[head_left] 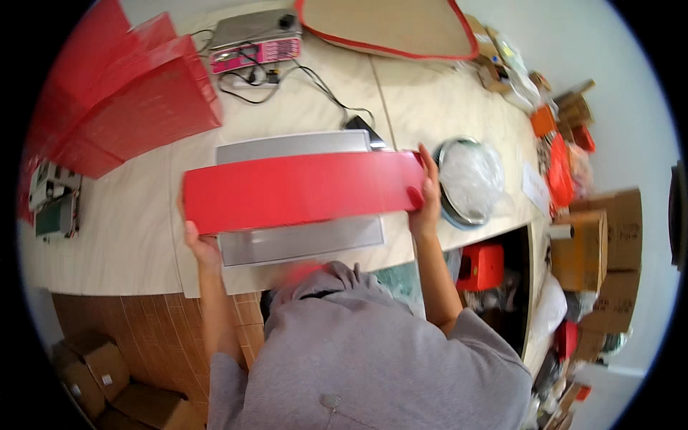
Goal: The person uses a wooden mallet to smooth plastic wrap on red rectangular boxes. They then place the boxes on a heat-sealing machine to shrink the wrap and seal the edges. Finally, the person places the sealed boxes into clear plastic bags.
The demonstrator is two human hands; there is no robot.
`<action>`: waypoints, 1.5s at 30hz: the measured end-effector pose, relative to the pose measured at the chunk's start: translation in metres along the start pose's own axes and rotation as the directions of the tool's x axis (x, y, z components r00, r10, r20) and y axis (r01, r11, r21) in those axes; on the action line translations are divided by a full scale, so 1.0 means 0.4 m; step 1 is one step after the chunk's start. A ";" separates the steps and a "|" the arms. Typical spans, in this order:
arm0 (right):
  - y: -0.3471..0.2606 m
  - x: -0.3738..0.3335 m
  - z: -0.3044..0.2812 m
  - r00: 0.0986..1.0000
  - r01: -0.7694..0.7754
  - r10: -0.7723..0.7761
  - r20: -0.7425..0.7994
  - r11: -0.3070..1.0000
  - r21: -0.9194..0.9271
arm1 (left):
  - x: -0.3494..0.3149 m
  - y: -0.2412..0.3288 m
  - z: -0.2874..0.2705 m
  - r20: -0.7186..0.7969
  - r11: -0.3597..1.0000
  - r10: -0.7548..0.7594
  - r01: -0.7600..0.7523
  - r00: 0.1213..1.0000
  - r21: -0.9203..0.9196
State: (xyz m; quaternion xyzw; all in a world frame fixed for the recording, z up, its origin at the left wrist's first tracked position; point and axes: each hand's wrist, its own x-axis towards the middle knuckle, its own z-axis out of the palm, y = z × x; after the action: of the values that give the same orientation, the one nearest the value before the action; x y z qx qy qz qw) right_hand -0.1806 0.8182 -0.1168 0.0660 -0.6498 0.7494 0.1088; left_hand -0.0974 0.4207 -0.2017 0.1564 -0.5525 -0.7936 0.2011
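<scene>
A long red box (301, 190) is held level between my two hands, above a flat grey panel with a pale rim (304, 244). My left hand (203, 246) grips the box's near left end, with its thumb up against the edge. At the right end, my right hand (428, 197) is closed around the short side, fingers along the far corner. The box covers the middle of the panel, so only its far and near strips show. Slight blur at the left end leaves the fingers there partly hidden.
Red bags or boxes (143, 107) stand at the left rear. A scale with a pink keypad (258, 51) and black cables sit at the back. Right of the box is a round container with clear plastic (469, 179). Cardboard boxes (602, 251) line the right.
</scene>
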 end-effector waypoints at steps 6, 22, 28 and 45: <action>-0.050 0.036 -0.076 0.998 0.015 -0.021 -0.054 0.993 -0.114 | -0.033 0.067 0.199 0.146 0.970 0.241 -0.245 0.960 0.011; -0.031 0.084 0.082 0.999 -0.001 0.005 0.039 0.996 -0.086 | 0.027 0.135 0.107 0.059 0.917 0.336 -0.340 0.940 0.210; 0.042 0.054 0.180 0.990 -0.012 0.020 0.138 0.998 -0.060 | 0.040 0.158 -0.023 -0.035 0.905 0.364 -0.344 0.931 0.251; 0.052 0.039 0.116 0.965 0.170 -0.138 0.222 0.976 -0.134 | 0.057 0.211 0.019 0.052 0.917 0.265 -0.269 0.963 0.295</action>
State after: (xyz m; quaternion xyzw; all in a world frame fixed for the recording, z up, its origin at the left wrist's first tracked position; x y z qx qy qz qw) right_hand -0.2030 0.7709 -0.1260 0.1872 -0.7059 0.6755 0.1019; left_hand -0.1083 0.3898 -0.1205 0.1039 -0.6833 -0.6669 0.2785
